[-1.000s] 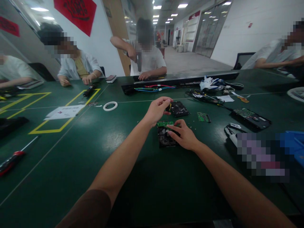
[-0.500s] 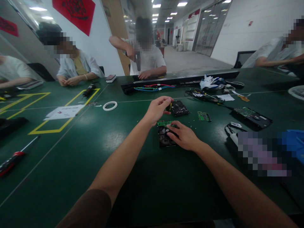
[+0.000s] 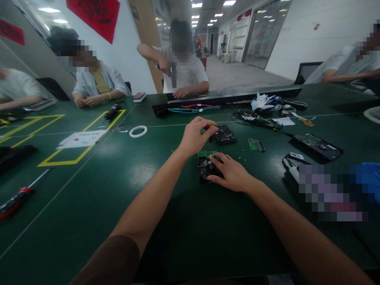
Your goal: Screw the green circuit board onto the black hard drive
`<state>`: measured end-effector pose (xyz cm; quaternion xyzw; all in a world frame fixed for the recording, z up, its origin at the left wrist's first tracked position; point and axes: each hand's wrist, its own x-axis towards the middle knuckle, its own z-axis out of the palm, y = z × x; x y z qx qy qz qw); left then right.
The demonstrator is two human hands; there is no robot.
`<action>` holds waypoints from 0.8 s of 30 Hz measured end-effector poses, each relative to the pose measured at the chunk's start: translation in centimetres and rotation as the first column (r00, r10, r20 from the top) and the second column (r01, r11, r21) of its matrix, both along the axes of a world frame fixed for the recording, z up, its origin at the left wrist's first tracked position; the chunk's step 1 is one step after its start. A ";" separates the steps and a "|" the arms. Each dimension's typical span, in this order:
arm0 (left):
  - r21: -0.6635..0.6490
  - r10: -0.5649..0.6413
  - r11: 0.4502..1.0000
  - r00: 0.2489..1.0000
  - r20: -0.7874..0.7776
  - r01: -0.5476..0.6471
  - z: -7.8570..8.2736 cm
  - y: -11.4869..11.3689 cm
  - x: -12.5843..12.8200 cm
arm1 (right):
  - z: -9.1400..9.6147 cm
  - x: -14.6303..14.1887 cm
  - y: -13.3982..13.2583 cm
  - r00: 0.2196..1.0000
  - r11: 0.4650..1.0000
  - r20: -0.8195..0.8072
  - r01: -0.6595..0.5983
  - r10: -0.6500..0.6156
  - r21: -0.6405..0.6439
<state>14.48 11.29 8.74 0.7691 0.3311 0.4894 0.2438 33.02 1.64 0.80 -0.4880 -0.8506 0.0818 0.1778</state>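
Observation:
A black hard drive (image 3: 204, 171) with a green circuit board (image 3: 205, 153) at its far end lies on the green table (image 3: 166, 221) in front of me. My right hand (image 3: 230, 173) rests flat on the drive, fingers spread over it. My left hand (image 3: 194, 136) hovers just above the drive's far end, fingers pinched round a small screwdriver (image 3: 211, 132) with a yellow and black handle, held upright. A second black drive (image 3: 225, 134) lies just beyond my left hand.
A loose green board (image 3: 255, 145) and small screws lie to the right, then another opened drive (image 3: 319, 145). A red-handled screwdriver (image 3: 18, 196) lies far left. A tape ring (image 3: 138, 131), a paper sheet (image 3: 83, 138), cables and gloves (image 3: 264, 102) sit farther back. Several people sit around the table.
My left hand has lifted slightly with the screwdriver. My right hand has slid a little toward me and spread flatter on the drive.

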 end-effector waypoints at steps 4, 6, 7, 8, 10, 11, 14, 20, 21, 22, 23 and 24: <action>0.041 -0.025 0.999 0.998 -0.055 0.027 0.4 -0.2 -0.3 | -0.1 0.1 0.0 0.999 1.000 0.045 -0.009 0.009 -0.012; 0.024 -0.016 1.000 0.999 -0.034 0.017 0.4 -0.3 -0.2 | -0.2 0.2 0.1 0.998 1.000 0.065 -0.016 0.017 -0.009; 0.017 -0.013 1.000 1.000 -0.023 0.014 0.4 -0.3 -0.1 | -0.3 0.2 0.1 0.998 1.000 0.067 -0.019 0.019 -0.005; 0.015 -0.011 1.000 1.000 -0.019 0.012 0.4 -0.3 -0.1 | -0.4 0.2 0.1 0.998 1.000 0.066 -0.021 0.021 0.001; 0.025 -0.012 1.000 0.999 -0.033 0.013 0.4 -0.3 -0.1 | -0.5 0.2 0.2 0.998 1.000 0.057 -0.017 0.016 0.013; 0.034 -0.016 0.999 0.999 -0.047 0.017 0.4 -0.3 -0.1 | -0.5 0.2 0.2 0.999 1.000 0.053 -0.013 0.012 0.017; 0.068 -0.025 0.997 0.996 -0.083 0.031 0.3 -0.2 -0.3 | -0.4 0.1 0.1 0.999 1.000 0.046 -0.009 0.008 0.022; 0.224 0.076 0.974 0.986 -0.150 -0.041 -0.1 0.5 -0.4 | 0.0 0.1 0.1 0.995 1.000 0.101 -0.023 0.021 0.014; 0.246 0.085 0.968 0.984 -0.158 -0.044 -0.2 0.6 -0.4 | 0.0 0.1 0.1 0.993 1.000 0.117 -0.024 0.022 0.013; 0.263 0.079 0.964 0.983 -0.165 -0.034 -0.2 0.8 -0.5 | 0.0 0.1 0.1 0.991 1.000 0.132 -0.025 0.023 0.012; 0.274 0.062 0.962 0.983 -0.171 -0.013 -0.3 0.8 -0.5 | 0.0 0.1 0.2 0.989 1.000 0.143 -0.024 0.023 0.011; 0.282 0.040 0.959 0.984 -0.175 0.011 -0.2 0.9 -0.6 | -0.1 0.2 0.2 0.989 1.000 0.150 -0.023 0.021 0.012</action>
